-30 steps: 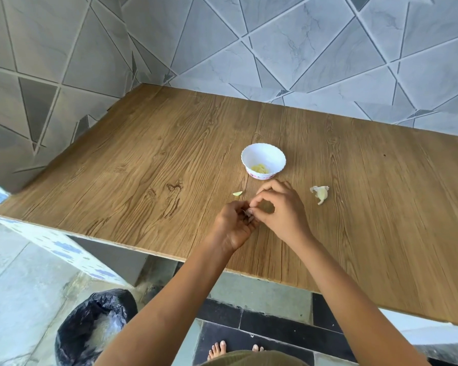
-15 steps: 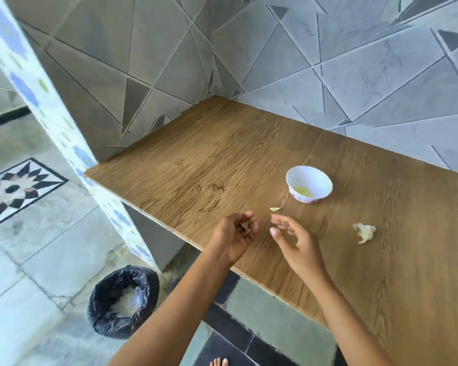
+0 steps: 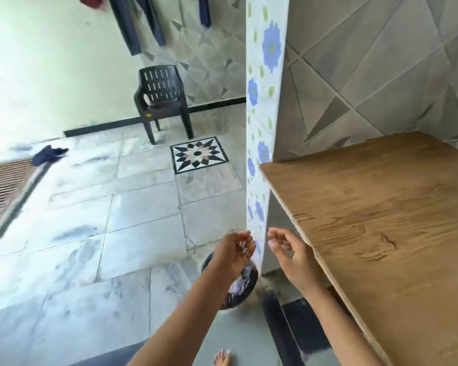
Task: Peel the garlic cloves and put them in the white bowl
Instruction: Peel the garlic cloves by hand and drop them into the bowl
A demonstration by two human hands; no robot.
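My left hand (image 3: pixel 234 250) is cupped, palm up, and holds a few small garlic peels (image 3: pixel 242 246) in its curled fingers. It hovers over the black-lined bin (image 3: pixel 242 285) on the floor, left of the wooden counter (image 3: pixel 381 233). My right hand (image 3: pixel 291 256) floats beside it at the counter's edge, fingers loosely curled and holding nothing. The white bowl and the garlic cloves are out of view.
A floral-tiled pillar (image 3: pixel 262 128) stands just beyond my hands at the counter's left end. A black plastic chair (image 3: pixel 163 97) sits by the far wall on the tiled floor. A dark cloth (image 3: pixel 48 154) lies at the left. My bare foot (image 3: pixel 222 357) shows at the bottom.
The view has swung left, away from the bowl and cloves. My hands parted, and the left one carried the peels off the counter to above the bin.
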